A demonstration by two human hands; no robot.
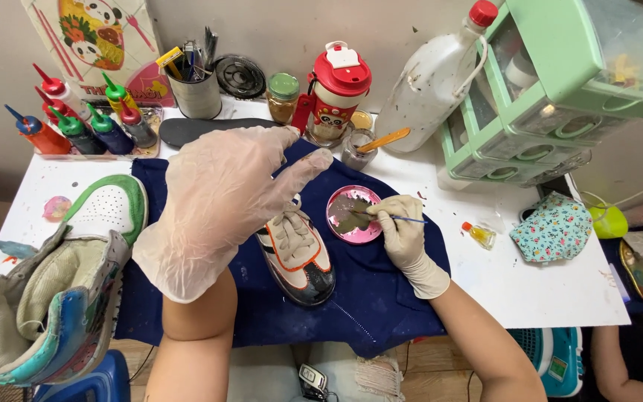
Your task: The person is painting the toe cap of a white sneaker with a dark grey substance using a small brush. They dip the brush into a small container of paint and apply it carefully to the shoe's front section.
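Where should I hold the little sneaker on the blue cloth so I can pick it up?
Probably grip the small sneaker across its middle, at the laces, coming from above. It lies sole-down on the blue cloth, heel away from you, with both sides free. The left hand hovers over it; avoid the glossy toe, which may be wet.

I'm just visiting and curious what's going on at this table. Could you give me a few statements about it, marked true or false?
1. The right hand holds a thin brush. True.
2. The brush tip rests in a pink dish. True.
3. Both hands are bare. False: both wear pale gloves.
4. The small shoe lies on a red cloth. False: the cloth is dark blue.
5. The left hand grips a paint bottle. False: it hovers open above the shoe.
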